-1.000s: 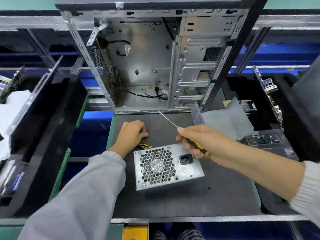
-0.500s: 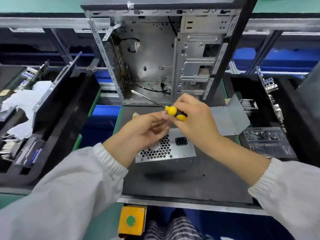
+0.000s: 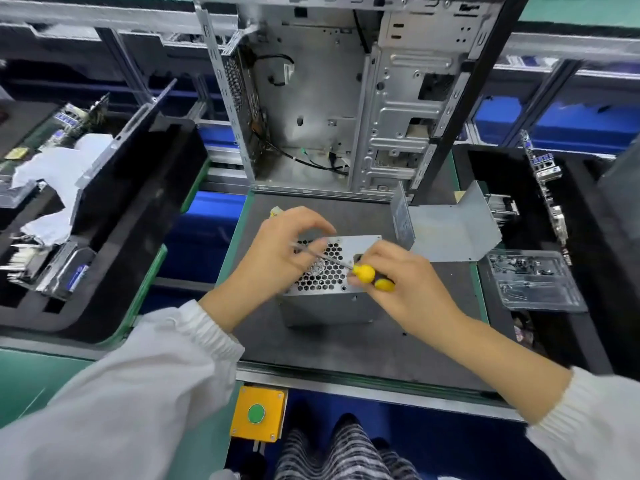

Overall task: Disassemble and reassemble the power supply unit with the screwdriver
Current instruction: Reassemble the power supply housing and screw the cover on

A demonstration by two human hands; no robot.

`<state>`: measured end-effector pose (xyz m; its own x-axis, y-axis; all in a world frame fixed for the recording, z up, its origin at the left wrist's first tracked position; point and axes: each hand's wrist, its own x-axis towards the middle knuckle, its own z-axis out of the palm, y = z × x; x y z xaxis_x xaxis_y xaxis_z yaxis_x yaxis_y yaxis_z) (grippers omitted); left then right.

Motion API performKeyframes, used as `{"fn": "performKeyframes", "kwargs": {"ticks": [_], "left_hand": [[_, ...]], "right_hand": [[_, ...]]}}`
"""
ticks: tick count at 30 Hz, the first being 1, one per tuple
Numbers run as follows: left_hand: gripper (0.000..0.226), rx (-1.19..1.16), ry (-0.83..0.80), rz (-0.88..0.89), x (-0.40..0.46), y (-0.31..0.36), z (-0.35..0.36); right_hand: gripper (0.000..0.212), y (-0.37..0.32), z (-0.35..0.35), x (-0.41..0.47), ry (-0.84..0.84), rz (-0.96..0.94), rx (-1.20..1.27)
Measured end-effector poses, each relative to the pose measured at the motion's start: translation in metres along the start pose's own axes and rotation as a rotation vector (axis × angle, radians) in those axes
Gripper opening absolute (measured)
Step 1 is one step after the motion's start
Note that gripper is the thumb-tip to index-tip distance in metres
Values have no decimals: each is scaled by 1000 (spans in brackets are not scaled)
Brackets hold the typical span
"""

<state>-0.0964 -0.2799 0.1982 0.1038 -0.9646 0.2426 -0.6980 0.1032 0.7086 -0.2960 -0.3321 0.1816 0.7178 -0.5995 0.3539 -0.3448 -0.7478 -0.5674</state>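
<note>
The silver power supply unit (image 3: 325, 303) stands on the dark mat (image 3: 346, 348), its honeycomb fan grille facing up. My right hand (image 3: 405, 285) grips the yellow-and-black handle of the screwdriver (image 3: 369, 273), whose thin shaft points left across the grille. My left hand (image 3: 280, 251) hovers over the unit's left side, fingers curled around the shaft's tip; whether they pinch it I cannot tell. A bent grey metal cover (image 3: 446, 230) lies to the right of the unit.
An open, empty computer case (image 3: 346, 98) stands upright behind the mat. Black foam trays with parts sit at left (image 3: 114, 216) and right (image 3: 519, 174). A clear plastic screw tray (image 3: 533, 278) lies at right. A yellow box with a green button (image 3: 258, 414) hangs below the bench edge.
The screwdriver has dropped from above the unit to lie low across its grille. My left hand shifted to the shaft's tip. The view has tilted downward.
</note>
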Motion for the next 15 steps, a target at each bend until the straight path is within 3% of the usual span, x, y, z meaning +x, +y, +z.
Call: {"fn": "performKeyframes", "kwargs": {"ticks": [4,8,15], "left_hand": [[19,-29,-164,80,-18,-2,9],[18,-77,-209,142,-25,-4,7],[18,-86,-258,89,-23,3,6]], "right_hand": [[5,0,7,-10,-29,-39,-109],[7,-2,9,-10,-18,-114,-168],[16,-6,8,-8,-62,-188,-317]]}}
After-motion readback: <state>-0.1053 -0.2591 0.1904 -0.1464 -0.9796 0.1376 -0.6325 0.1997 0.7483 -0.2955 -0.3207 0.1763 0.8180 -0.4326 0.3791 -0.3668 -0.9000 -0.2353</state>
